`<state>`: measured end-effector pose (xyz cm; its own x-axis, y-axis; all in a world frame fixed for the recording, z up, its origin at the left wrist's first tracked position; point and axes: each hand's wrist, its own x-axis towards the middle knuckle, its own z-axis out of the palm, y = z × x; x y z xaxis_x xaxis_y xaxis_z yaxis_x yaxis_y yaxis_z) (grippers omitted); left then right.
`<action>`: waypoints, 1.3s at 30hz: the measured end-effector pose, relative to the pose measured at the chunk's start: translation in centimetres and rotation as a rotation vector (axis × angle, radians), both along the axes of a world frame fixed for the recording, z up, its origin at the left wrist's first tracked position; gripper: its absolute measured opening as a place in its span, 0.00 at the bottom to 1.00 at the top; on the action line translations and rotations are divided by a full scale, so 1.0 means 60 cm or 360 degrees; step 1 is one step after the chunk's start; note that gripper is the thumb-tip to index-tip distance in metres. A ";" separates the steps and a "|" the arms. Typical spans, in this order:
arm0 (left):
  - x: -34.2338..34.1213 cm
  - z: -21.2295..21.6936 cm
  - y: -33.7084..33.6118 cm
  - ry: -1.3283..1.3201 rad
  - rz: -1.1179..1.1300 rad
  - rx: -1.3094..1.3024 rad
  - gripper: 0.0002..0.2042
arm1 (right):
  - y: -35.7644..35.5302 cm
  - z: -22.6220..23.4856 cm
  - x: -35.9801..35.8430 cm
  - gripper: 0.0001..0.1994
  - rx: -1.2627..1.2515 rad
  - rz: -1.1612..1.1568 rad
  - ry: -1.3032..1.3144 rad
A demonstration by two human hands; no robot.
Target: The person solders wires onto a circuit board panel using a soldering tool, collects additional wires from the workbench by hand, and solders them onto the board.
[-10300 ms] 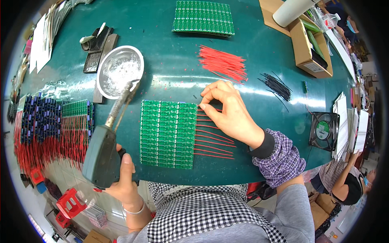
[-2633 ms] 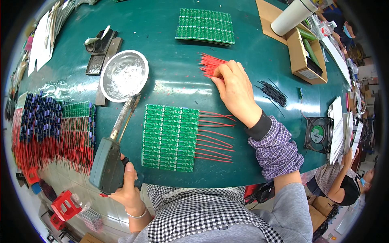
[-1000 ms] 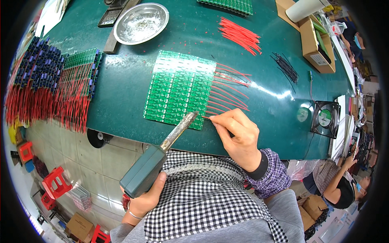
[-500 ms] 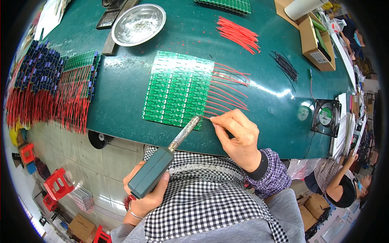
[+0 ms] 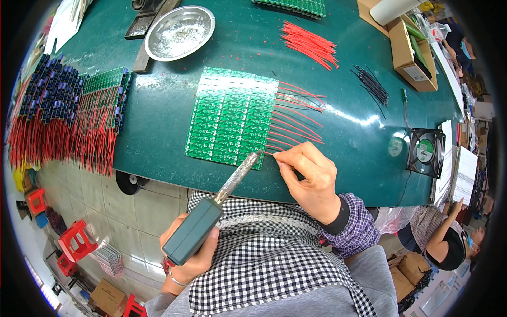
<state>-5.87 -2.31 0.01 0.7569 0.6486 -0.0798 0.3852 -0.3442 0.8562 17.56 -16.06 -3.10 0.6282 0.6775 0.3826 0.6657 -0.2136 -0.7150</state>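
Observation:
My left hand [image 5: 203, 252] is wrapped round the dark green handle of a soldering iron [image 5: 193, 231]. Its metal tip reaches up and right to the lower right corner of a green circuit board panel [image 5: 228, 119], which lies flat on the table. At that same corner my right hand [image 5: 311, 177] pinches a thin wire between thumb and forefinger, with the wire's end close to the iron's tip. Several red wires [image 5: 298, 126] stick out from the panel's right edge, above my right hand, with a few dark ones among the upper ones.
Loose red wires [image 5: 310, 45] and black wires [image 5: 372, 85] lie in piles beyond the panel. A metal bowl [image 5: 180, 33] stands at the back left. Wired boards [image 5: 53, 105] are stacked at the left edge. On the right are a small fan [image 5: 425, 153] and a cardboard box [image 5: 414, 63].
The iron's handle and my left hand have shifted slightly left and down, while the tip stays at the panel's corner. My right hand is almost still. At far right, papers by another person have moved.

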 end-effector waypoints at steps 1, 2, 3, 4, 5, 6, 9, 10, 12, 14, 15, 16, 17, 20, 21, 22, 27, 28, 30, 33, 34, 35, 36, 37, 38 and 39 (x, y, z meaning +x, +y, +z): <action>0.000 0.002 0.001 0.0001 -0.0007 -0.0006 0.10 | 0.000 0.000 0.000 0.09 -0.0005 -0.0001 0.0005; -0.002 0.002 0.000 0.0001 -0.0006 -0.0005 0.10 | 0.000 0.000 0.000 0.09 -0.0004 -0.0001 0.0005; -0.006 0.002 -0.002 0.0026 0.0051 -0.0036 0.11 | 0.000 0.000 0.000 0.09 -0.0011 -0.0001 0.0011; -0.008 0.002 -0.003 0.0051 0.0109 -0.0067 0.11 | 0.000 0.000 -0.001 0.09 -0.0018 -0.0002 0.0018; -0.007 0.002 -0.003 0.0050 0.0108 -0.0068 0.11 | 0.000 0.001 -0.001 0.09 -0.0019 -0.0003 0.0017; -0.006 0.003 -0.003 0.0050 0.0101 -0.0062 0.12 | 0.000 0.002 -0.001 0.09 -0.0019 -0.0004 0.0014; -0.005 0.004 -0.003 0.0052 0.0095 -0.0059 0.13 | 0.000 0.002 0.000 0.09 -0.0020 -0.0004 0.0007; -0.005 0.004 -0.003 0.0053 0.0096 -0.0062 0.13 | 0.000 0.002 0.000 0.09 -0.0021 -0.0002 0.0003; -0.004 0.005 -0.003 0.0061 0.0094 -0.0068 0.14 | 0.000 0.001 -0.002 0.09 -0.0026 -0.0012 0.0010; -0.004 0.006 -0.003 0.0069 0.0091 -0.0075 0.14 | 0.000 0.000 -0.003 0.09 -0.0031 -0.0022 0.0016; -0.003 0.007 -0.004 0.0070 0.0108 -0.0081 0.14 | 0.000 0.000 -0.003 0.09 -0.0009 -0.0040 0.0001; -0.003 0.007 -0.004 0.0071 0.0125 -0.0087 0.14 | 0.000 0.000 -0.003 0.10 0.0011 -0.0059 -0.0013; -0.005 0.006 -0.004 0.0072 0.0127 -0.0087 0.14 | 0.001 0.003 -0.003 0.10 0.0011 -0.0056 -0.0012; -0.010 0.003 -0.004 0.0079 0.0130 -0.0063 0.14 | 0.003 0.012 -0.004 0.10 0.0032 -0.0036 -0.0161; -0.011 0.002 -0.005 0.0068 0.0138 -0.0057 0.14 | 0.006 0.009 -0.006 0.11 0.0042 -0.0022 -0.0147; -0.011 0.002 -0.006 0.0057 0.0145 -0.0050 0.14 | 0.007 0.007 -0.007 0.11 0.0052 -0.0008 -0.0133; -0.012 0.004 -0.006 0.0080 0.0120 -0.0069 0.14 | 0.010 -0.001 -0.009 0.10 -0.0011 0.0006 -0.0084; -0.013 0.003 -0.006 0.0095 0.0121 -0.0063 0.13 | 0.011 -0.002 -0.008 0.09 -0.0008 0.0006 -0.0077; -0.015 0.001 -0.007 0.0097 0.0112 -0.0069 0.13 | 0.012 -0.003 -0.010 0.09 -0.0017 0.0003 -0.0068; -0.017 -0.004 -0.008 0.0076 0.0098 -0.0067 0.12 | 0.013 -0.004 -0.009 0.09 -0.0026 0.0005 -0.0059; -0.017 -0.005 -0.008 0.0054 0.0093 -0.0061 0.12 | 0.013 -0.004 -0.010 0.09 -0.0028 0.0008 -0.0059; -0.017 -0.007 -0.008 0.0054 0.0093 -0.0061 0.12 | 0.013 -0.005 -0.010 0.09 -0.0028 0.0009 -0.0058; -0.018 -0.009 -0.008 0.0034 0.0087 -0.0066 0.12 | 0.013 -0.006 -0.011 0.09 -0.0029 0.0008 -0.0055; -0.018 -0.009 -0.009 0.0015 0.0082 -0.0071 0.11 | 0.013 -0.007 -0.011 0.09 -0.0030 0.0008 -0.0052; -0.017 -0.009 -0.009 0.0015 0.0081 -0.0071 0.11 | 0.013 -0.007 -0.011 0.09 -0.0031 0.0007 -0.0053; -0.015 -0.008 -0.008 0.0022 0.0072 -0.0073 0.11 | 0.013 -0.007 -0.011 0.09 -0.0034 0.0008 -0.0055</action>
<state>-6.77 -2.81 -0.44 0.7254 0.6777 -0.1206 0.4116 -0.2866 0.8651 16.90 -15.28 -3.51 0.6116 0.6888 0.3893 0.6910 -0.2254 -0.6868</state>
